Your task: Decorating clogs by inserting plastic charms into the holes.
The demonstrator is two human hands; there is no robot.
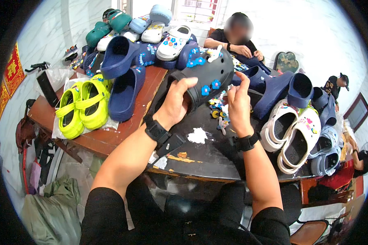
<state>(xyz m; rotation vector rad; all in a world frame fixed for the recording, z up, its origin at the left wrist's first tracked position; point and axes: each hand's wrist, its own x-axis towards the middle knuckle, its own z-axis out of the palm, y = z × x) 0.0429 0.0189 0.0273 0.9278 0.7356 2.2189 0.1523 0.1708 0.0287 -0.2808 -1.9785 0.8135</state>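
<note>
A dark grey clog (217,72) is held up over the table, its toe pointing away. My left hand (176,101) grips it at the heel opening, thumb on the outer side and fingers partly hidden inside. Blue flower charms (205,90) sit on its upper, along with a white figure charm (214,53). Beside the toe is my right hand (238,107), index finger raised and the other fingers curled together. Something small and pale seems to be at its fingertips, too small to name. Below, between the hands, lies a pile of loose colourful charms (220,112).
Lime green clogs (82,104) and navy clogs (128,94) stand left on the table (208,163). White clogs (300,141) and navy ones (274,96) crowd the right. More clogs are heaped at the back. Across the table sits a person (235,41) in black, hands at a dark clog.
</note>
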